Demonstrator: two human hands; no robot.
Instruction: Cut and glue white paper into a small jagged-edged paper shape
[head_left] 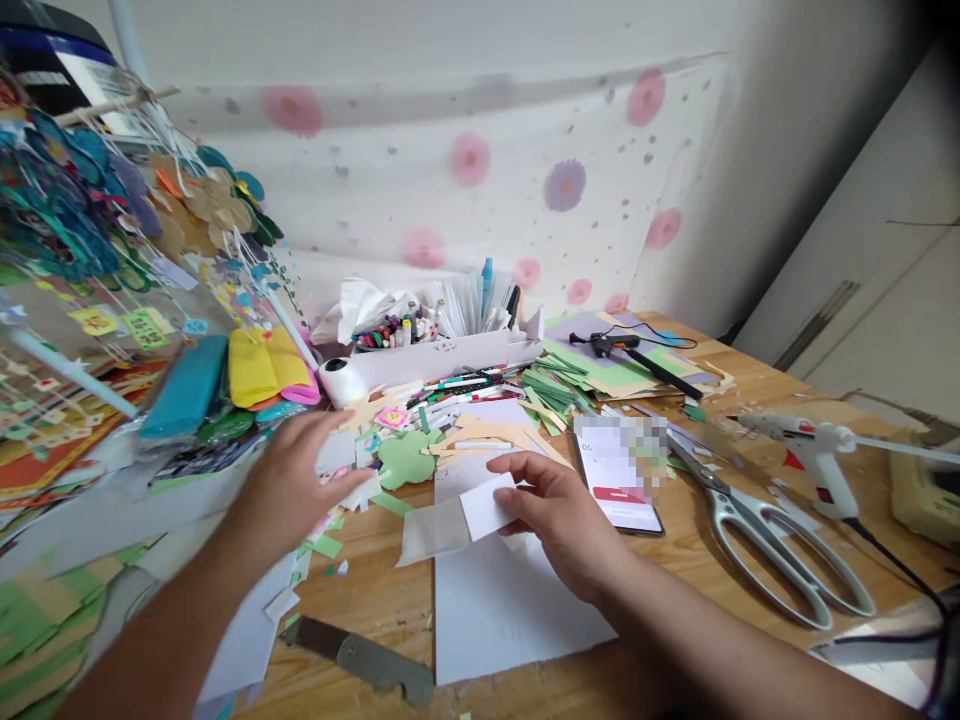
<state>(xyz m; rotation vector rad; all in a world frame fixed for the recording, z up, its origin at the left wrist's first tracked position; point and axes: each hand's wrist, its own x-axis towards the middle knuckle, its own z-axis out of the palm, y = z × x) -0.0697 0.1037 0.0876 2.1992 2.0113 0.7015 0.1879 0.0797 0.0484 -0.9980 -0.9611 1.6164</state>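
At centre frame, the right hand (559,508) pinches a white card (484,510) by its right edge between thumb and fingers, leaving most of its face uncovered. Left of centre, the left hand (289,485) spreads its fingers, gripping nothing. The white sheet (510,620) below probably shields the worktop (375,600).

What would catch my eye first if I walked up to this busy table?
Probably the two bare hands near the middle: the right hand pinches a small white card over a white sheet, while the left hand is open beside it. Next, perhaps, the large scissors lying at the right, near a white glue gun, and the colourful hanging decorations at the upper left.
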